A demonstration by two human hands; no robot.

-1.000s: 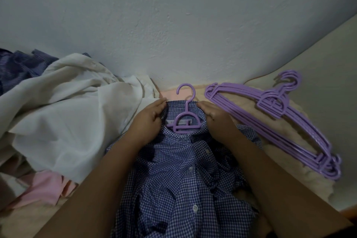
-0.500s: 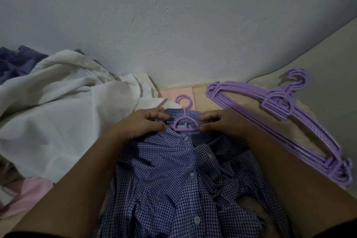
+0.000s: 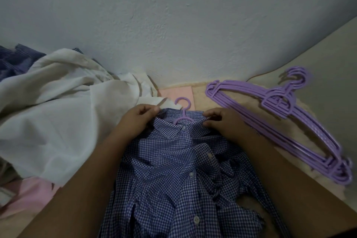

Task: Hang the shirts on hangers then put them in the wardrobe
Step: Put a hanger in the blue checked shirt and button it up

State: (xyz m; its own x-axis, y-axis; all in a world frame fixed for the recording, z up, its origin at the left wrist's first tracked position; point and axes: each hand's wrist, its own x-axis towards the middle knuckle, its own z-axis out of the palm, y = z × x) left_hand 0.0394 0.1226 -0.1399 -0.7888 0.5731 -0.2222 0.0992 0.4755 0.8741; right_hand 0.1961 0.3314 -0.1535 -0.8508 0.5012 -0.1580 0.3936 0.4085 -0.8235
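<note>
While most of the purple hanger [image 3: 182,115] sits buried inside the blue checked shirt [image 3: 179,170], only its hook and the top of its neck poke out above the collar, so its arms can't be seen at all. Left hand [image 3: 135,120] pinches the collar on its side, fingers curled into the cloth; right hand [image 3: 222,121] does the same on the other side, fingertips tucked onto the collar edge. Both forearms cover the shirt's shoulders and sleeves, and the hem runs off the bottom of the frame. The shirt lies front up, buttons showing, on a beige surface [image 3: 201,94] right against the wall [image 3: 173,25].

Off to the right, a stack of purple hangers [image 3: 280,120] lies flat and apart from the shirt, hooks pointing toward the wall. How many are in it is hard to count in this dim light. On the left, a big heap of white cloth [image 3: 58,118] crowds up beside the left arm, with dark blue fabric [image 3: 13,62] behind it, cut by the frame edge, and something pink [image 3: 29,195] peeking out underneath.
</note>
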